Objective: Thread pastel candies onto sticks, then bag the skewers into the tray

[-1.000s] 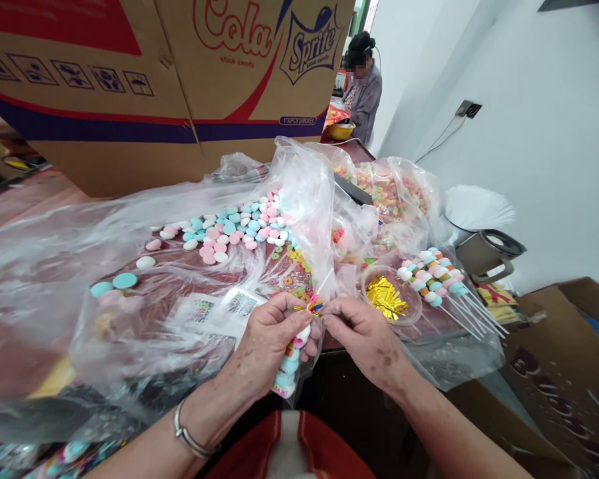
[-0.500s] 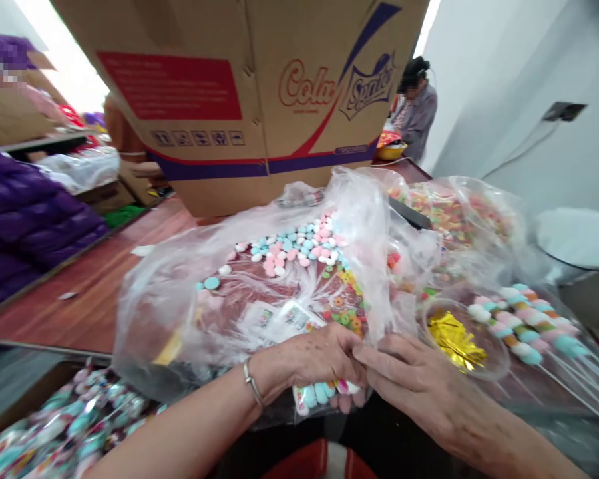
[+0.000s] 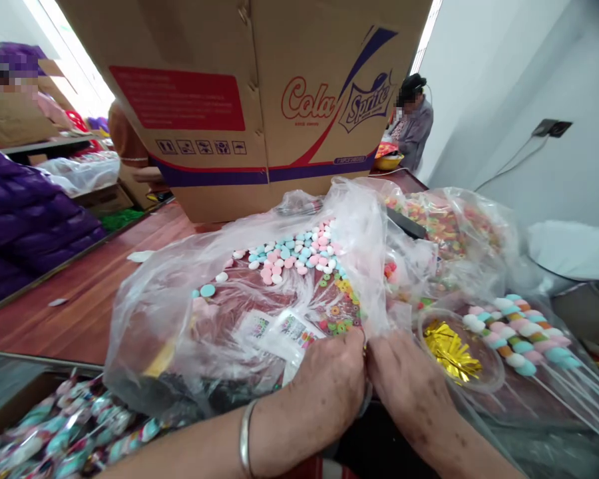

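Note:
My left hand [image 3: 324,376], with a silver bangle at the wrist, is closed, its fingertips pressed against those of my right hand [image 3: 406,376]. A thin strip of clear plastic shows below the fingers; the candy bag seen in the left hand earlier is now hidden behind it. Between the fingertips is a tiny gold glint, too small to make out. Just beyond lies a large clear plastic bag [image 3: 150,313] with pink, blue and white candies [image 3: 289,256], small ring candies [image 3: 344,309] and printed white packets [image 3: 292,326]. Right of my hands is a round tub of gold ties [image 3: 452,352].
Skewers of coloured candy [image 3: 524,332] lie at the right. A box of wrapped candy sticks [image 3: 74,426] stands lower left. A big cardboard carton [image 3: 259,120] blocks the far side of the table [image 3: 94,273]. Another person [image 3: 416,123] is at the back right.
My hands have turned and drawn closer together, fingertips now meeting. The candy bag that showed below my left hand is now hidden. The view has shifted slightly.

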The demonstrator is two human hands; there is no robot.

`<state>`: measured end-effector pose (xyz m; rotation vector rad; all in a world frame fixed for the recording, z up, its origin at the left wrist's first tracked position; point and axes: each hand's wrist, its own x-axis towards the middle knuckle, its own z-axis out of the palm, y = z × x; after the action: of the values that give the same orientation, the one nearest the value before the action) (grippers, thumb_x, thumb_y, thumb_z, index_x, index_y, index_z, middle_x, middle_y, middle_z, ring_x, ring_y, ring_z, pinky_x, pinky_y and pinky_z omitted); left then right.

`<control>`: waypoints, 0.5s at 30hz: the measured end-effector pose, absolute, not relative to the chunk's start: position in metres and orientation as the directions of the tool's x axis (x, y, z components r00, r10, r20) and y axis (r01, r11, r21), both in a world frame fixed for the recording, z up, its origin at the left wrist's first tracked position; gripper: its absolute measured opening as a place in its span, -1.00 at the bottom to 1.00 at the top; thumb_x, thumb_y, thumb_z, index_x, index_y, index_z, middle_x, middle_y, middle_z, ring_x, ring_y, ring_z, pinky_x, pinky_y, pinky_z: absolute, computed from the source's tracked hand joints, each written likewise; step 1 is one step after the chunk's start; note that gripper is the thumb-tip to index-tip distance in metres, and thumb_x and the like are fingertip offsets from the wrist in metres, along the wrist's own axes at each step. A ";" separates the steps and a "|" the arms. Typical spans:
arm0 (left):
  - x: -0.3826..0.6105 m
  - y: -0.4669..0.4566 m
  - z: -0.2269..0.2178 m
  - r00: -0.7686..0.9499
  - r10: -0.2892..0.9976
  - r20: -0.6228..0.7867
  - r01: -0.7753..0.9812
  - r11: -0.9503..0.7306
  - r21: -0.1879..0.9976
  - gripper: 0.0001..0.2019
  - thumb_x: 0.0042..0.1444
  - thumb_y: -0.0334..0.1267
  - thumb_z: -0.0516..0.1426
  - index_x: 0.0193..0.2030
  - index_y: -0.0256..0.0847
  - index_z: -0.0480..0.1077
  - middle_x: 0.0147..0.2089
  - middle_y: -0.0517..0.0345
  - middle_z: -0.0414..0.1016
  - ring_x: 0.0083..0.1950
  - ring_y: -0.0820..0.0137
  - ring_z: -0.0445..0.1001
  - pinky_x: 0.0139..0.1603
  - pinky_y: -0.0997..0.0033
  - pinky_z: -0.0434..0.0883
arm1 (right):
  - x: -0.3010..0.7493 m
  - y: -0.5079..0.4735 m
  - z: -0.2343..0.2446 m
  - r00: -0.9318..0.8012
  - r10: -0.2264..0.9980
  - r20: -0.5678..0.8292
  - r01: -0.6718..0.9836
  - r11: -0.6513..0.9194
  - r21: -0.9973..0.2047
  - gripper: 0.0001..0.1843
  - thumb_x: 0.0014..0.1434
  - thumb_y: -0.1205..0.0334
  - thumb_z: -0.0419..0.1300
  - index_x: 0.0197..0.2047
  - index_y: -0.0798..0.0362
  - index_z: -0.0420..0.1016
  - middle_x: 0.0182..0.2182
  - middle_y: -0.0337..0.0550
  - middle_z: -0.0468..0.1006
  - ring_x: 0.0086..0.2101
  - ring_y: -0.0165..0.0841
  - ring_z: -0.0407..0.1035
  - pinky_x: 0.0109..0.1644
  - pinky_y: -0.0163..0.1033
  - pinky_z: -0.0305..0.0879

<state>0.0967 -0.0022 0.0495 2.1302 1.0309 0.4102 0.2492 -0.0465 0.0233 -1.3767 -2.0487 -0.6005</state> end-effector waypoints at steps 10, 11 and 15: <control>0.090 0.001 0.057 0.386 0.896 -0.220 -0.259 0.335 0.906 -0.56 0.30 0.19 -0.07 -0.22 -0.18 0.29 -0.47 0.19 0.39 -0.47 0.37 0.37 -0.40 0.37 0.34 | 0.218 -0.038 0.057 -0.004 0.703 0.712 0.686 0.520 -0.509 -0.81 0.27 0.45 0.02 -0.35 0.04 0.31 -0.48 -0.24 0.40 -0.42 -0.42 0.33 -0.32 -0.33 0.26; 0.087 0.008 0.065 0.411 0.869 -0.276 -0.363 0.433 0.825 -0.52 0.26 0.23 -0.05 -0.15 -0.19 0.30 -0.40 0.13 0.46 -0.43 0.34 0.44 -0.36 0.34 0.38 | 0.212 -0.041 0.055 -0.047 0.685 0.727 0.685 0.552 -0.476 -0.80 0.26 0.47 0.01 -0.35 0.04 0.31 -0.46 -0.21 0.41 -0.40 -0.40 0.33 -0.30 -0.31 0.26; 0.068 0.028 0.086 0.364 0.915 -0.176 -0.434 0.334 0.837 -0.51 0.10 0.22 0.18 -0.17 -0.23 0.36 -0.34 0.11 0.53 -0.40 0.37 0.49 -0.36 0.42 0.40 | 0.208 -0.044 0.046 -0.129 0.644 0.754 0.718 0.586 -0.377 -0.79 0.23 0.53 0.03 -0.37 0.06 0.29 -0.51 -0.20 0.36 -0.44 -0.38 0.24 -0.36 -0.28 0.19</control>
<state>0.0677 0.0278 0.0857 0.7834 0.7353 0.9922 0.2084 -0.0438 0.0461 -1.1069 -1.8311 -0.0943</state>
